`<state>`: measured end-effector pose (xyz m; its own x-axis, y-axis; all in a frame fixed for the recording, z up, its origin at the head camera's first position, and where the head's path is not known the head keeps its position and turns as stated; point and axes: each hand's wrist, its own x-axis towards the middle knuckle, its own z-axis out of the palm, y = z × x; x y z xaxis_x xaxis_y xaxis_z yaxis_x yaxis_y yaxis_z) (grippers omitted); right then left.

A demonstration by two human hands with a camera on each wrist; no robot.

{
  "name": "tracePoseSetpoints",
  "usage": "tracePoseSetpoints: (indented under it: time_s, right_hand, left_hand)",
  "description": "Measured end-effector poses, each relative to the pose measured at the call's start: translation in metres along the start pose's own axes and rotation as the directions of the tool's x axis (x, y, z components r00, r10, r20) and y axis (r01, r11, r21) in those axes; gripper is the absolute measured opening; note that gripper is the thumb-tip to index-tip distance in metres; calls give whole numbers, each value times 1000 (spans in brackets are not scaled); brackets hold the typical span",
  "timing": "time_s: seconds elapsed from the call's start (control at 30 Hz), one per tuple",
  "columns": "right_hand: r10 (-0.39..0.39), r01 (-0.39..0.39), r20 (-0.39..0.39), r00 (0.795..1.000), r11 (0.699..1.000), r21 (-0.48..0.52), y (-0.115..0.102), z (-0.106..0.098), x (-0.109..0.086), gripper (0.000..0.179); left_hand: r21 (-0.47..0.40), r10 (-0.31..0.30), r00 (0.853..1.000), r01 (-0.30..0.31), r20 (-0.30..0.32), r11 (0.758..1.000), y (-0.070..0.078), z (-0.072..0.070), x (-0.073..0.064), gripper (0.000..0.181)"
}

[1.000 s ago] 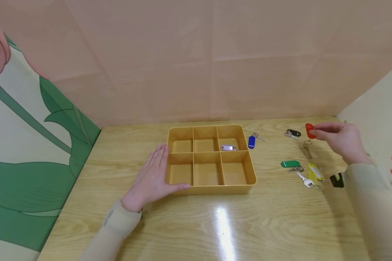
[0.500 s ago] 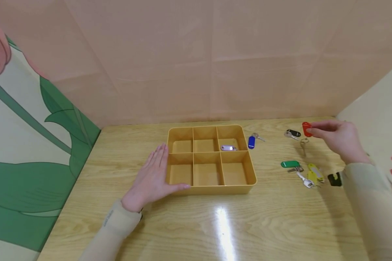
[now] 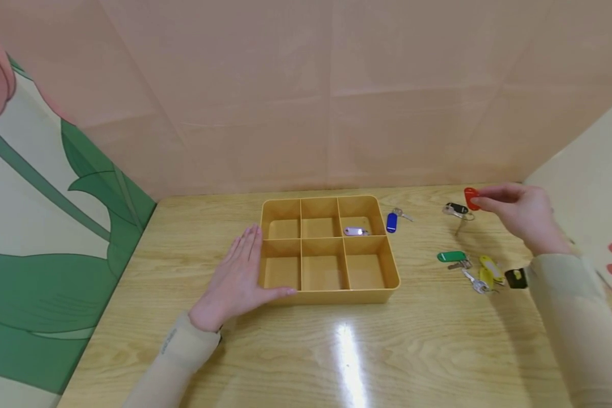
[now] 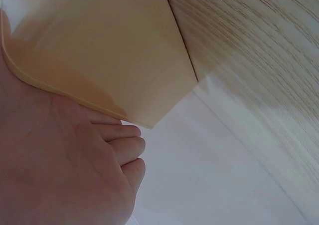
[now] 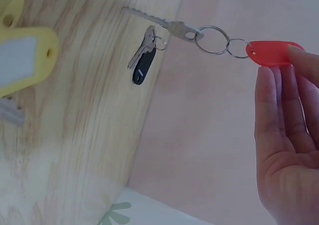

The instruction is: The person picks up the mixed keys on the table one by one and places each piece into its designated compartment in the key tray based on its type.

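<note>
My right hand (image 3: 529, 218) pinches a red key tag (image 3: 471, 199) between thumb and fingers, above the table's right side. From the tag, two linked rings and a key (image 5: 182, 30) dangle, as the right wrist view shows. My left hand (image 3: 233, 283) rests with straight fingers along the left wall of a tan six-compartment organizer box (image 3: 331, 297), its thumb over the front left corner. A white key tag (image 3: 356, 231) lies in the box's back right compartment. Close below the red tag, a black key tag (image 3: 457, 208) with a key lies on the table.
A blue key tag (image 3: 391, 222) with its key lies just right of the box. Farther right are a green key tag (image 3: 451, 256), yellow key tags (image 3: 491, 268) and a silver key (image 3: 475, 282). A pink-covered wall (image 3: 331, 113) bounds the wooden table behind.
My right hand has moved a little left with the red key tag, its key now hanging near the black tag. The left hand and the box have stayed in place.
</note>
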<state>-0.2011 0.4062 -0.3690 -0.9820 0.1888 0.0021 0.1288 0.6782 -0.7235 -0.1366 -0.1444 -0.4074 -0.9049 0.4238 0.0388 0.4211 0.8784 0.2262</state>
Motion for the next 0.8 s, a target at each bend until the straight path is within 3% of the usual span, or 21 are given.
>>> tracePoseSetpoints:
  time_s: [0.2, 0.8]
  right_hand:
    - [20, -20, 10, 1000, 1000, 8, -6, 2, -2, 61]
    - [-35, 36, -25, 999, 999, 30, -26, 6, -8, 56]
  left_hand:
    - [-8, 6, 1000, -6, -9, 1000, 0, 0, 0, 135]
    - [-3, -1, 1000, 1, -4, 1000, -1, 1, 2, 135]
